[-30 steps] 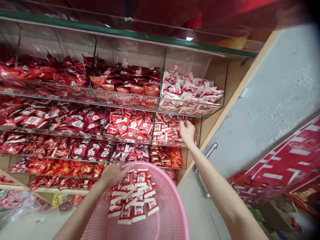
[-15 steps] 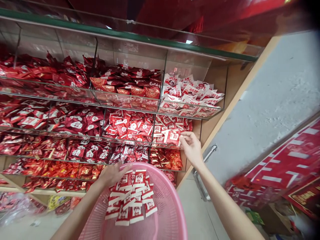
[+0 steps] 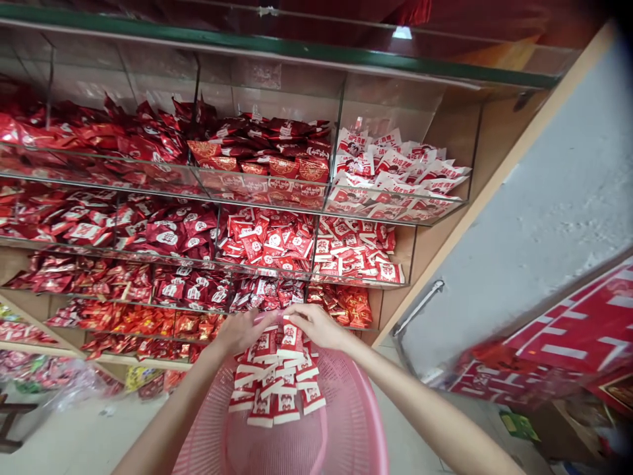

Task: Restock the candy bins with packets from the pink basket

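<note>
My left hand (image 3: 238,333) grips the far rim of a pink plastic basket (image 3: 372,409), which tilts in front of me. Over the far side of the basket, my right hand (image 3: 316,326) pinches one small red-and-white wrapped candy (image 3: 291,338) by its upper end. Below it, several matching candies (image 3: 271,382) lie in overlapping rows on the basket's mesh. The shelf compartment of similar red-and-white candies (image 3: 359,254) is just beyond my right hand.
Glass-fronted shelf compartments hold maroon packets (image 3: 171,231), white-and-red packets (image 3: 395,171) and orange-red packets (image 3: 148,320). A wooden side panel (image 3: 489,185) borders a grey wall (image 3: 558,211). Red printed sheets (image 3: 568,330) lean at the right; a plastic bag (image 3: 64,382) lies low at left.
My right hand has moved from the shelf compartment down and left to the basket, carrying a candy. My left hand stays on the rim. The view has shifted slightly.
</note>
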`<control>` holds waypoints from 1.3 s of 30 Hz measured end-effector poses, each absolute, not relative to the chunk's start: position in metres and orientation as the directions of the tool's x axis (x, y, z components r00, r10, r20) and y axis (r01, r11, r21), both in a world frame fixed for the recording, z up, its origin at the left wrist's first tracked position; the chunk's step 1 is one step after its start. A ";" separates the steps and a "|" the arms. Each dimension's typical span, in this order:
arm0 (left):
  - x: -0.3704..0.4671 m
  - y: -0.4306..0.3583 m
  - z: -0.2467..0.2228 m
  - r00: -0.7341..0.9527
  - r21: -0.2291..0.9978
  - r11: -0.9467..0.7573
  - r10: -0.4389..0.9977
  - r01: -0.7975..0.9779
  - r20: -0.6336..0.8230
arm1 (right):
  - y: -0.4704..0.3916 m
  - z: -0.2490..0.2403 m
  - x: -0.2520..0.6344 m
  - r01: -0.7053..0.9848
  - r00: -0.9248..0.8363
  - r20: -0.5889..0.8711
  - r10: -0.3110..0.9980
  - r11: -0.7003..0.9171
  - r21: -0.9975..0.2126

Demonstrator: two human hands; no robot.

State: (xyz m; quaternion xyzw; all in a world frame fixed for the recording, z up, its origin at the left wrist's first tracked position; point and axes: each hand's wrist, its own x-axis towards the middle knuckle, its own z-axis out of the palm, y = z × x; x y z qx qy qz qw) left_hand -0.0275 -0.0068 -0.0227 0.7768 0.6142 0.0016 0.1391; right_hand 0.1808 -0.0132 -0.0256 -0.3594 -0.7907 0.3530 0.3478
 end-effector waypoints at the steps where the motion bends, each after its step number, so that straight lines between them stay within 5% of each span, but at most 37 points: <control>1: -0.029 -0.007 -0.023 0.253 0.222 -0.211 0.951 0.952 -0.181 | -0.010 -0.029 0.176 0.350 -0.515 0.295 0.805 0.512 -0.785; 9: -0.034 -0.013 -0.020 0.340 0.063 -0.334 0.918 0.941 -0.203 | 0.005 -0.041 0.156 0.531 -0.596 0.300 0.745 0.645 -0.550; 20: -0.032 -0.014 -0.019 0.336 0.105 -0.321 0.920 0.941 -0.201 | -0.010 -0.040 0.148 0.761 -0.543 0.332 0.772 0.619 -0.196; 26: -0.034 -0.011 -0.023 0.296 0.180 -0.260 0.931 0.949 -0.215 | -0.018 -0.031 0.158 0.702 -0.526 0.409 0.745 0.652 -0.285; 33: -0.034 -0.009 -0.025 0.355 0.095 -0.343 0.914 0.935 -0.195 | -0.035 -0.043 0.166 0.684 -0.635 0.283 0.719 0.693 -0.226; 39: -0.034 -0.007 -0.025 0.344 0.097 -0.330 0.915 0.939 -0.211 | -0.040 -0.042 0.179 0.684 -0.448 0.386 0.807 0.587 -0.434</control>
